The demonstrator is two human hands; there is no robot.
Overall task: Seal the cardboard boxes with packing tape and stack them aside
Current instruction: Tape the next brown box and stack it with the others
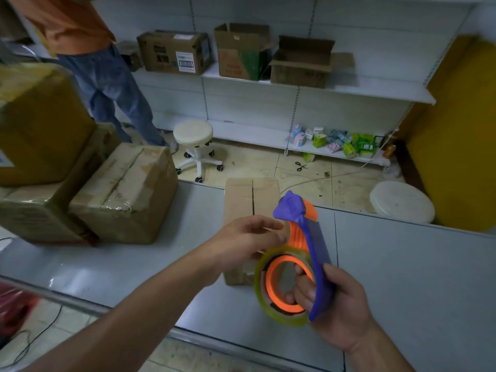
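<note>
**Tabletop** (pixel 402 264): grey, carries all task items.
**Taped boxes** (pixel 126 194): stacked at far left, well apart from the work.
**Cardboard box** (pixel 241 197): small, at centre, partly under the hands; top seam closed but bare of tape.
**Tape dispenser** (pixel 316 237): purple and orange, held above the box; tape roll (pixel 259 285) mounted.
**Right hand** (pixel 341 310): clamped on the dispenser, fingers through the core.
**Left hand** (pixel 249 237): fingertips gathered at the orange roller; whether they hold tape cannot be told.
**Step:** likely freeing the tape end. Next move calls for anchoring it on the box edge and drawing along the seam.
</note>
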